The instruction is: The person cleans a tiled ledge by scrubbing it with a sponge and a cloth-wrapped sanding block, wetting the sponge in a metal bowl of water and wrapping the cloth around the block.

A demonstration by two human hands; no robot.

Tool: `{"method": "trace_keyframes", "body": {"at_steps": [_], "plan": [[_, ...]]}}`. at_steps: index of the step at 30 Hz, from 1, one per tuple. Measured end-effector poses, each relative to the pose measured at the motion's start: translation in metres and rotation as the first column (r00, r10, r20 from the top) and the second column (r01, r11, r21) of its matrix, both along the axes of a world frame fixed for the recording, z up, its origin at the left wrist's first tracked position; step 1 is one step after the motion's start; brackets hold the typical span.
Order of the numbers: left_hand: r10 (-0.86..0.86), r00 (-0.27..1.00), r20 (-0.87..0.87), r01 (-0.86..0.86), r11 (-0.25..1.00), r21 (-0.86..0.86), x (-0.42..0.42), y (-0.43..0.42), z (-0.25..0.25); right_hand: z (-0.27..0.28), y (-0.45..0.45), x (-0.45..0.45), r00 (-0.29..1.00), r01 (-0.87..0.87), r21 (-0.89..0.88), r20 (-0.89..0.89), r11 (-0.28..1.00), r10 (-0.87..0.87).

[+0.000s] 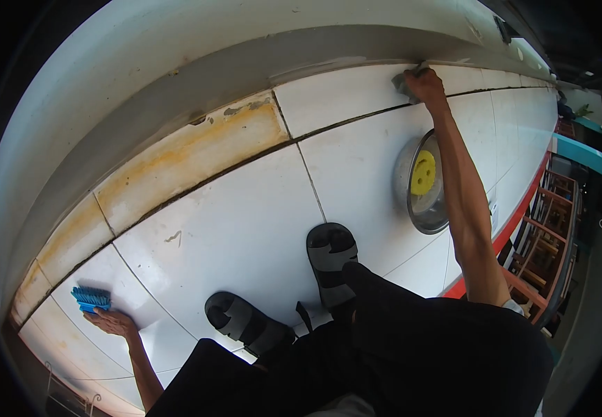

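Note:
At the lower left, my left hand (114,324) holds a blue scrub brush (92,299) by its body, low over the white tiles; its dark blue bristles point away from the fingers. My right hand (427,85) reaches far forward, closed around a grey cloth (403,85) that is pressed on the tile strip at the foot of the wall. Below the right hand, partly hidden by the forearm, stands a metal bowl (403,170). Inside it lies a yellow sponge (423,174) with round holes.
White floor tiles (231,208) with dark joints run along a pale wall (176,42). Yellow-brown stains mark the edge tiles (196,149) on the left. My feet in dark sandals (332,260) stand on the floor. A red edge and wooden furniture (547,236) lie at the right.

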State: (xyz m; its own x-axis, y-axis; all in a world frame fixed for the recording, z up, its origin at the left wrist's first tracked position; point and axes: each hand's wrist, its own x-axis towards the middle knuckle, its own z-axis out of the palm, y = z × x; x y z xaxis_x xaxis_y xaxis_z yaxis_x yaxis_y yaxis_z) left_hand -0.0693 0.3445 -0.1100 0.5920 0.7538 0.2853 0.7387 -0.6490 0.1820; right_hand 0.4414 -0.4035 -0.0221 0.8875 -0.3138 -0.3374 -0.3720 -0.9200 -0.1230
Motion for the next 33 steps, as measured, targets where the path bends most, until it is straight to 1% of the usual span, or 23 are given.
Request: {"method": "trace_keyframes", "body": {"at_steps": [2, 3, 4, 6, 8, 10, 11, 14, 16, 17, 18, 20, 21, 22, 23, 24, 25, 26, 28, 29, 31, 32, 33], "plan": [[-0.087, 0.995, 0.048, 0.087, 0.996, 0.015, 0.001, -0.005, 0.001, -0.012, 0.000, 0.001, 0.998, -0.047, -0.197, 0.028, 0.979, 0.053], [-0.077, 0.996, 0.052, 0.077, 0.997, 0.014, 0.003, -0.007, 0.000, -0.005, 0.018, -0.014, 0.991, -0.110, -0.264, 0.044, 0.958, 0.126], [-0.053, 0.998, 0.041, 0.053, 0.999, 0.004, 0.003, -0.007, 0.000, -0.003, 0.018, -0.010, 0.990, -0.119, -0.262, 0.040, 0.958, 0.134], [-0.037, 0.999, 0.011, 0.037, 0.999, -0.003, -0.001, -0.006, 0.006, 0.002, 0.002, -0.011, 0.986, -0.165, -0.166, 0.003, 0.972, 0.167], [-0.042, 0.999, 0.016, 0.042, 0.999, 0.011, 0.002, -0.006, 0.004, -0.014, -0.023, 0.012, 0.994, -0.110, -0.159, -0.025, 0.981, 0.107], [-0.058, 0.998, 0.023, 0.058, 0.998, 0.013, 0.001, -0.005, 0.002, -0.012, -0.012, 0.010, 0.997, -0.033, -0.211, 0.063, 0.977, 0.047], [-0.096, 0.995, 0.025, 0.095, 0.995, 0.027, 0.000, -0.005, 0.001, -0.012, -0.007, 0.006, 0.998, -0.012, -0.144, 0.054, 0.989, 0.020], [-0.179, 0.984, -0.009, 0.179, 0.981, 0.076, -0.006, 0.000, -0.004, -0.001, 0.028, -0.027, 0.971, -0.210, -0.189, 0.073, 0.959, 0.227], [-0.013, 1.000, -0.003, 0.013, 1.000, 0.003, 0.001, -0.006, 0.003, 0.019, 0.023, -0.019, 0.994, -0.111, -0.082, 0.018, 0.990, 0.112], [-0.015, 1.000, -0.003, 0.015, 1.000, 0.005, 0.000, -0.006, 0.004, 0.006, -0.004, -0.004, 0.999, -0.052, -0.133, 0.000, 0.990, 0.053], [-0.022, 1.000, 0.019, 0.022, 1.000, -0.011, 0.001, -0.007, 0.003, 0.006, -0.004, 0.000, 0.999, -0.051, -0.131, 0.007, 0.990, 0.052], [-0.025, 0.999, 0.043, 0.026, 0.999, -0.027, 0.002, -0.007, 0.002, 0.007, -0.004, 0.005, 0.997, 0.073, -0.054, 0.029, 0.996, -0.071], [-0.051, 0.997, 0.051, 0.051, 0.999, -0.006, 0.001, -0.006, 0.003, 0.002, -0.002, 0.002, 0.998, 0.055, 0.053, -0.018, 0.997, -0.055], [-0.076, 0.995, 0.058, 0.075, 0.997, 0.013, -0.001, -0.005, 0.001, 0.012, 0.036, -0.012, 0.998, -0.062, -0.085, -0.033, 0.994, 0.059], [-0.074, 0.995, 0.061, 0.074, 0.997, 0.008, -0.006, 0.001, -0.005, 0.023, 0.072, -0.034, 0.994, -0.112, 0.001, -0.003, 0.994, 0.112], [-0.148, 0.989, 0.017, 0.147, 0.986, 0.078, -0.016, 0.012, -0.014, 0.034, 0.110, -0.053, 0.985, -0.161, -0.001, -0.071, 0.987, 0.160], [-0.222, 0.975, -0.033, 0.224, 0.964, 0.145, -0.016, 0.014, -0.014, 0.023, 0.128, -0.073, 0.972, -0.229, -0.010, -0.050, 0.973, 0.228], [-0.229, 0.973, -0.036, 0.231, 0.962, 0.146, -0.017, 0.014, -0.014, 0.019, 0.138, -0.084, 0.958, -0.285, -0.072, 0.009, 0.956, 0.286], [-0.056, 0.998, 0.035, 0.057, 0.998, -0.010, 0.000, -0.003, 0.001, 0.025, 0.125, -0.069, 0.981, -0.191, -0.046, -0.030, 0.980, 0.190], [-0.053, 0.998, 0.039, 0.053, 0.999, -0.001, 0.003, -0.005, 0.003, 0.036, 0.112, -0.052, 0.986, -0.079, -0.069, -0.155, 0.994, 0.068], [-0.049, 0.998, 0.041, 0.049, 0.999, 0.003, 0.002, -0.007, 0.002, 0.001, 0.043, -0.023, 1.000, -0.006, -0.169, -0.007, 0.986, 0.005], [-0.038, 0.998, 0.041, 0.038, 0.999, 0.001, 0.002, -0.007, 0.001, 0.006, 0.029, -0.016, 0.997, -0.073, -0.143, 0.010, 0.987, 0.075], [-0.017, 0.999, 0.042, 0.017, 1.000, 0.004, 0.002, -0.009, 0.002, 0.009, 0.031, -0.011, 0.997, -0.067, -0.105, -0.047, 0.992, 0.063]]}}
